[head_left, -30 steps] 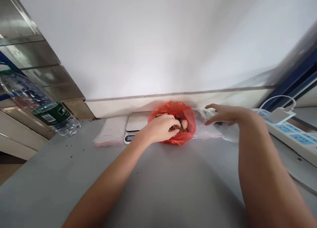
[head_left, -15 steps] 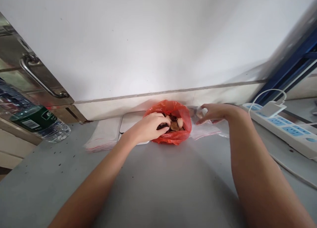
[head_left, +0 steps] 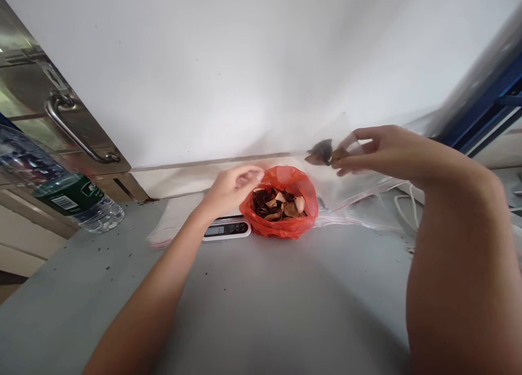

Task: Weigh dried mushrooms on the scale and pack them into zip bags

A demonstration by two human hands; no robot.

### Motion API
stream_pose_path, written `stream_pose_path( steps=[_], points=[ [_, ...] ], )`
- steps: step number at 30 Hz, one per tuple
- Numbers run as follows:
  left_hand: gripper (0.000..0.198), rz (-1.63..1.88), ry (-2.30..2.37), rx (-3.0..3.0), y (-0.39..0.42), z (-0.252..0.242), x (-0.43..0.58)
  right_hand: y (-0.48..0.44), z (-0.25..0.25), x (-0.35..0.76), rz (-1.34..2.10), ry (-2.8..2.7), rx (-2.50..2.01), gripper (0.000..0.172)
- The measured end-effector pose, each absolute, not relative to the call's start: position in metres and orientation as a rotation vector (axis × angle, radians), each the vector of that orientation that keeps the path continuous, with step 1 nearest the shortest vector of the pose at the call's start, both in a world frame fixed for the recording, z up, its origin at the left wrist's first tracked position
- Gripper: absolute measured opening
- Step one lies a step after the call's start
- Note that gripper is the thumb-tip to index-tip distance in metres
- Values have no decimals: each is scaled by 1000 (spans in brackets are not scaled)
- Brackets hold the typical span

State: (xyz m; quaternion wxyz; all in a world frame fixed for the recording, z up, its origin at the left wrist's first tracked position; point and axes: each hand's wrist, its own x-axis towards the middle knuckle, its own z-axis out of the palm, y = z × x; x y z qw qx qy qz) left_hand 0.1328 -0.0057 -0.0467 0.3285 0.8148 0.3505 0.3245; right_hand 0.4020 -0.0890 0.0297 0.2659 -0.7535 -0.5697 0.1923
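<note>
A red plastic bag (head_left: 283, 231) stands open against the wall, full of dried brown slices (head_left: 281, 204). Just above its left rim is my left hand (head_left: 236, 186), fingers curled together; whatever they may pinch is too small to make out. My right hand (head_left: 362, 149) is closed on a clear plastic bag (head_left: 338, 185) with a few dark pieces inside, raised to the right of the red bag. A white scale (head_left: 227, 229) with a small display lies partly under my left hand, its rear hidden.
Flat clear bags lie in a stack (head_left: 169, 223) left of the scale, with more bags (head_left: 367, 214) at the right. A large water bottle (head_left: 77, 201) leans in at the left. A white cable (head_left: 411, 209) is near my right forearm.
My left hand has come up out of the red bag and moved left. My right hand has lifted the clear bag with its dark pieces off the table. The scale's display now shows.
</note>
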Motion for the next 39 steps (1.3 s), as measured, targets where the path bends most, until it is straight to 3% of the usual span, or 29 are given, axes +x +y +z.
stream_pose_path(
  steps=[3, 5, 8, 12, 16, 21, 24, 31, 33, 36, 39],
  points=[
    [61, 869, 898, 1935, -4, -44, 125, -84, 29, 392, 663, -1904, -1809, 27],
    [63, 804, 845, 1901, -7, -42, 123, -77, 25, 379, 704, -2065, -1748, 30],
    [51, 770, 786, 1941, -11, -39, 123, -68, 18, 358, 705, -2117, -1737, 34],
    [34, 751, 822, 1975, -8, -39, 119, -62, 11, 343, 948, -2097, -1604, 30],
    [34, 888, 977, 1805, 3, -42, 107, -57, 5, 348, 1143, -2022, -1663, 25],
    [43, 999, 1171, 1616, 10, -45, 97, -44, -14, 354, 1406, -1792, -1485, 40],
    [44, 1009, 1315, 1560, 10, -46, 94, -38, -25, 352, 1502, -1696, -1410, 40],
    [30, 1093, 1500, 2065, 9, -49, 92, -31, -38, 344, 1445, -1706, -1415, 46],
    [18, 990, 1299, 2241, 3, -44, 97, -30, -39, 340, 1417, -1740, -1458, 45],
    [36, 554, 1002, 2286, -10, -36, 106, -31, -40, 334, 1389, -1740, -1473, 47],
    [33, 397, 924, 2296, -17, -33, 111, -32, -41, 329, 1392, -1724, -1470, 52]
  ],
)
